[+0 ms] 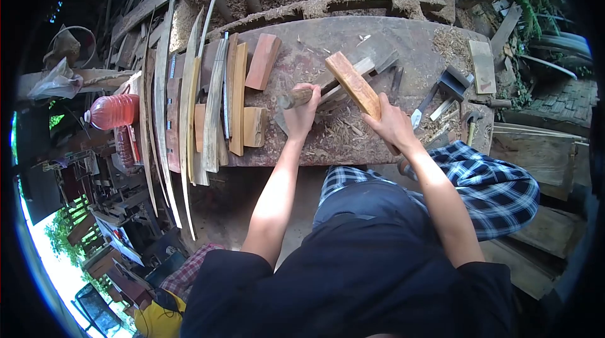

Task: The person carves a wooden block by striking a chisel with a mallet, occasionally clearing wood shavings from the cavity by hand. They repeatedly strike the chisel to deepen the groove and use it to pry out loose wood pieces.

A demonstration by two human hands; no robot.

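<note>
My left hand (302,116) is closed round a thick, round wooden handle (295,98) over the middle of the workbench. What the handle joins to is partly hidden. Running up and right from near this hand, a pale, straight-edged strip (363,65) passes behind a wooden block. That reddish-brown block (354,84) is long and rectangular, and my right hand (392,122) grips its lower end. It slants with its far end toward my left hand. Wood chips (343,131) lie on the bench below both hands.
Several wooden strips (238,98) lie along the left of the workbench (302,36), beside a reddish block (263,62). A dark-headed tool (452,83) and more shavings lie on the right. A bottle of pink liquid (113,111) stands left. Someone's checked-cloth leg (491,196) is at right.
</note>
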